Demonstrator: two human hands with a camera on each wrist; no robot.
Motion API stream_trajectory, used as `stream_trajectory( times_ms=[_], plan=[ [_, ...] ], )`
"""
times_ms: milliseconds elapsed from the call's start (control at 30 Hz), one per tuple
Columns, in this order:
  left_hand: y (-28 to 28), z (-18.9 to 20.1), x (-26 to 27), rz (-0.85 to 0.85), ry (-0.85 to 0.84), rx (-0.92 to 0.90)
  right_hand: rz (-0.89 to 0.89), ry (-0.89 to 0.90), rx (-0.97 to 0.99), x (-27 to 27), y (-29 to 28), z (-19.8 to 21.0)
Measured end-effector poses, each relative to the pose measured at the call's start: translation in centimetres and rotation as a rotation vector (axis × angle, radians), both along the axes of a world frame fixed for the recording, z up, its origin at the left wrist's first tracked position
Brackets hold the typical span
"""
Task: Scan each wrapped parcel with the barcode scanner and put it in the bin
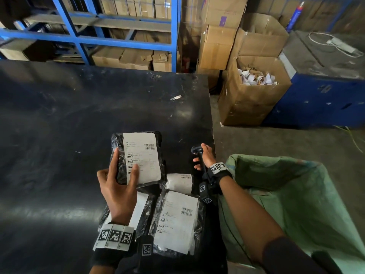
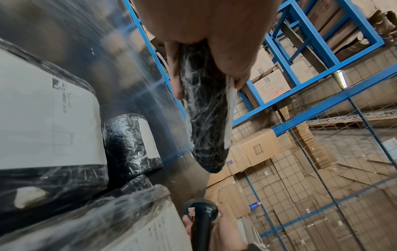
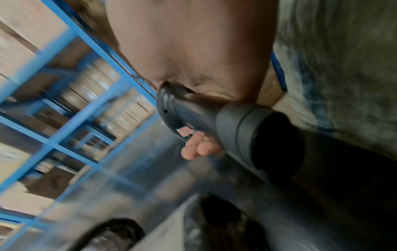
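Observation:
My left hand (image 1: 118,180) grips a black film-wrapped parcel (image 1: 138,157) with a white barcode label, lifted label-up above the black table (image 1: 59,125). The left wrist view shows the same parcel (image 2: 204,118) edge-on between thumb and fingers. My right hand (image 1: 204,158) holds the black barcode scanner (image 1: 198,155) by its handle, just right of the held parcel, near the table's right edge. The right wrist view shows the scanner (image 3: 204,118) close up. More wrapped parcels (image 1: 175,220) lie on the table below the held one. The green bin bag (image 1: 286,194) stands open at the right.
Beyond the table on the floor stands an open cardboard box (image 1: 252,91) filled with paper scraps. A blue cabinet (image 1: 325,91) is at the far right. Blue shelving (image 1: 118,36) with cartons runs along the back. A small label scrap (image 1: 175,98) lies on the table.

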State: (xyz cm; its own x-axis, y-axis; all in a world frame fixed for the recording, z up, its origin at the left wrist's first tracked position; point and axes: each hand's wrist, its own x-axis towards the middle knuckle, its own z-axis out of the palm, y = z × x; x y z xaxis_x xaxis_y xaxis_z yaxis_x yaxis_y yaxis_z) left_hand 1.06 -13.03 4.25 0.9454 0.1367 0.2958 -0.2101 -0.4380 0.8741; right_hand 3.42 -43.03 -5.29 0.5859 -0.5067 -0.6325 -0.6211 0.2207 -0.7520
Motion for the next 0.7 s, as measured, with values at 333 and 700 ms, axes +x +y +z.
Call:
stream_trajectory(
  times_ms=[333, 700],
  plan=[
    [-2.1, -0.4, 1.6, 0.003, 0.090, 0.028, -0.011, 0.089, -0.016, 1.1, -1.7, -5.6],
    [-3.8, 0.7, 1.3, -0.033, 0.121, -0.027, 0.269, -0.099, -0.477, 1.0, 0.6, 5.7]
  ],
)
